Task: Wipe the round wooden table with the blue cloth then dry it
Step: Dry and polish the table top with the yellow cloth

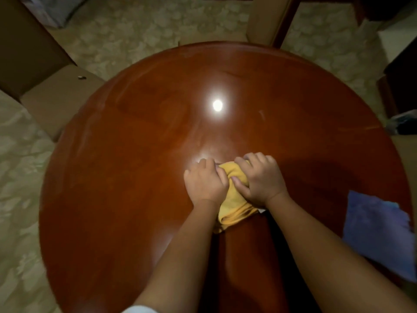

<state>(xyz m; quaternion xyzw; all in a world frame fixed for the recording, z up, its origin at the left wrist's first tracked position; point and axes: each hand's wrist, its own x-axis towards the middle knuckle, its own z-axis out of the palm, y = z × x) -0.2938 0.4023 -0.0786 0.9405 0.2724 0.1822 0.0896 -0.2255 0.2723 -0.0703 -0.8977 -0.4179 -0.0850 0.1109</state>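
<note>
Yellow cloth (234, 199) was gripped by both the left hand (205, 184) and right hand (262, 180); for drying the counter (112, 177), press flat, in overlapping strokes, towards the blue cloth (379, 231) right of them.

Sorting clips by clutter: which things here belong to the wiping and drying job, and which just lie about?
Job: round wooden table; yellow cloth, gripped by left hand and right hand; blue cloth, lying at the table's right edge.

Lying about: cardboard boxes; patterned carpet.
</note>
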